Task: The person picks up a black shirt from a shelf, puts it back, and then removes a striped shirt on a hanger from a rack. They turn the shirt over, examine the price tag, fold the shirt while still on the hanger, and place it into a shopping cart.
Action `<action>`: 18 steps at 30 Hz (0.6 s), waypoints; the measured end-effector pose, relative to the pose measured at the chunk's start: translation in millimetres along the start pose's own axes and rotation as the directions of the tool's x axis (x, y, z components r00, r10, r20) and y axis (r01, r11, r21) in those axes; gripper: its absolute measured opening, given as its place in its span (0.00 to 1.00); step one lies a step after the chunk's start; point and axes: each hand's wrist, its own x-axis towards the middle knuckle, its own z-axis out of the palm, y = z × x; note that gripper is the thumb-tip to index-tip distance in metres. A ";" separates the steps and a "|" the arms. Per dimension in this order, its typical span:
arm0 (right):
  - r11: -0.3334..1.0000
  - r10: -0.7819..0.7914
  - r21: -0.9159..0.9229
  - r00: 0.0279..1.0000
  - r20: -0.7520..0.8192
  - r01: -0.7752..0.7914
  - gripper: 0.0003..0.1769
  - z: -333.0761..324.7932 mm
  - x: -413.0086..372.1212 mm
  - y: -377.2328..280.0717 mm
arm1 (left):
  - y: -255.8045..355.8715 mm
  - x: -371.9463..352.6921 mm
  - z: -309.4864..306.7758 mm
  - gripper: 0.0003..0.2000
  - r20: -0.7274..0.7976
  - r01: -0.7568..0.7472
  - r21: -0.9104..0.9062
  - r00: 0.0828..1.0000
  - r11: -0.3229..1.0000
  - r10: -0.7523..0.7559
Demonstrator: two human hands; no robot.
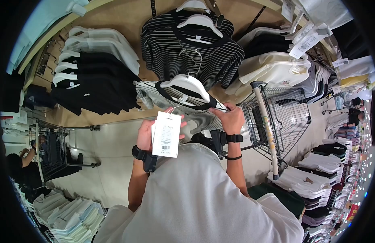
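A striped shirt [167,96] with a dark collar hangs on a white hanger [190,84] in front of me. My right hand [232,117] grips the shirt at its right shoulder, fingers closed on the cloth. A white price tag [167,135] with printed text and a barcode hangs by a string from the collar. My left hand [146,133] is closed round the tag's left edge, with part of the fingers hidden behind it. Dark bands circle both wrists.
Black shirts [100,87] hang at the left, striped black shirts [195,48] behind, cream shirts [272,73] at the right. An empty wire cart [290,125] stands close on the right. Another cart [51,152] and a person [25,166] are at the left.
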 end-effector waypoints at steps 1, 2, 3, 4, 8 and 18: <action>1.000 -0.002 0.001 1.000 0.001 0.002 0.27 0.1 0.2 0.7 | -0.4 0.3 -3.6 0.35 0.068 0.023 -0.119 0.998 0.993 -0.015; 1.000 -0.005 0.001 1.000 0.000 0.005 0.27 0.0 0.6 1.8 | -0.3 1.0 -7.8 0.34 0.097 -0.006 0.030 0.995 1.000 0.003; 1.000 -0.007 0.002 1.000 0.000 0.007 0.27 0.0 1.0 2.4 | 0.3 2.3 -11.8 0.34 0.128 -0.039 0.178 0.992 0.983 0.016; 1.000 -0.010 -0.002 1.000 0.000 0.010 0.27 -0.3 1.4 2.0 | 1.0 3.3 -13.6 0.34 0.161 -0.076 0.321 0.987 0.944 0.025; 1.000 -0.021 0.001 1.000 0.002 0.021 0.26 -1.2 0.6 1.2 | 1.9 2.8 2.1 0.31 0.084 0.033 0.148 0.995 0.989 -0.046; 0.999 -0.034 -0.023 0.999 0.015 0.035 0.26 0.2 -2.7 1.0 | -5.8 12.7 -7.4 0.29 -0.026 -0.066 0.060 0.997 0.996 0.068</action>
